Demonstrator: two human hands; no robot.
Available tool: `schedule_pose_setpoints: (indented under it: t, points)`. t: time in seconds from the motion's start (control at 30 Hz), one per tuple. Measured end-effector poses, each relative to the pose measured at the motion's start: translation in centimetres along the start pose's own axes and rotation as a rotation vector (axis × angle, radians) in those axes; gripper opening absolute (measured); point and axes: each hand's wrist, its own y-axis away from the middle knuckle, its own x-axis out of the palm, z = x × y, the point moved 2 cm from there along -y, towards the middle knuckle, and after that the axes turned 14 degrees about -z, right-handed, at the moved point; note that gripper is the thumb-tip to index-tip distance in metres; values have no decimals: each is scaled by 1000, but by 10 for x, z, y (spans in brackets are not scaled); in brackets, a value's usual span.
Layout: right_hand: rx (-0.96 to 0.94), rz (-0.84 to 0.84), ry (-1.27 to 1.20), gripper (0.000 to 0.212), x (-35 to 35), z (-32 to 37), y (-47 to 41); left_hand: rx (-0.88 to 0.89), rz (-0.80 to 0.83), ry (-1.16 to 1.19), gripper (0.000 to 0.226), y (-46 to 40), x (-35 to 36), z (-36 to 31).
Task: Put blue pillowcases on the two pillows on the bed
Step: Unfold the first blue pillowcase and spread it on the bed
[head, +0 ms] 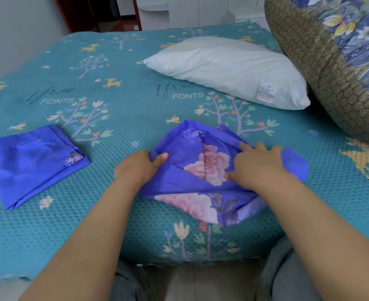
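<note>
"free FONTS" on bedspread point(122, 88)

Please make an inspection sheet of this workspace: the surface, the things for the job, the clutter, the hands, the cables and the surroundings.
Surface: bed under a teal bedspread printed with trees and deer.
Job's things: flowered blue pillowcase, partly unfolded, at the near edge; folded blue pillowcase lying to its left, untouched; bare white pillow further back, no case on it.
Clutter: large patterned cushion at the right, partly cut off by the frame; whether it is the second pillow I cannot tell.
Hands: left hand pinches the flowered pillowcase's left edge; right hand grips its right part.
Cables: nothing seen.
Surroundings: doorway with red-brown frame and pale wall behind the bed.
</note>
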Motion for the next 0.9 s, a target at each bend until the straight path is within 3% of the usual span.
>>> schedule_pose_setpoints:
  t: [0.07, 0.1, 0.13, 0.2, 0.27, 0.3, 0.37, 0.43, 0.47, 0.57, 0.63, 0.7, 0.8, 0.83, 0.9]
  points:
    - [36, -236, -194, 47, 2, 6, -12, 56, 85, 171, 42, 5, 7, -6]
    - [80, -274, -342, 52, 6, 5, -20, 93, 77, 304, 28, 6, 9, -11]
    - [130, -262, -470, 62, 10, 2, -28, 119, 22, 447, 18, 7, 5, -16]
    - [210, -127, -534, 72, 24, -7, -39, 83, -191, 772, 27, 6, -8, -22]
    - [201, -22, -453, 50, 36, -12, -42, -66, -424, 1095, 30, 1, -23, -13]
    - [218, -61, -447, 37, 36, -15, -43, -151, -505, 1236, 31, -2, -31, -7]
    - [306, -255, -520, 27, 28, -22, -44, -328, -521, 1447, 31, -3, -38, 10]
    - [381, -526, -724, 26, 16, -29, -45, -398, -462, 1366, 24, 2, -46, 21]
    - [426, -590, -909, 24, 11, -33, -45, -345, -426, 1217, 21, 6, -50, 23]
    - [525, -520, -1650, 17, -6, -37, -42, -84, -308, 601, 35, 16, -55, 23]
    - [488, -453, -1801, 22, -21, -42, -40, -55, -433, 310, 29, 17, -57, 32]
    - [219, -286, -1647, 8, -42, -51, -30, -84, -623, 353, 7, 20, -68, 45]
    - [-225, 242, -891, 21, -68, -63, -13, -323, -729, 742, 28, 19, -89, 57]
    - [-264, 260, -585, 21, -72, -68, -11, -377, -691, 923, 32, 20, -99, 53]
    - [-217, 21, -305, 17, -83, -76, -18, -419, -501, 1302, 30, 20, -114, 45]
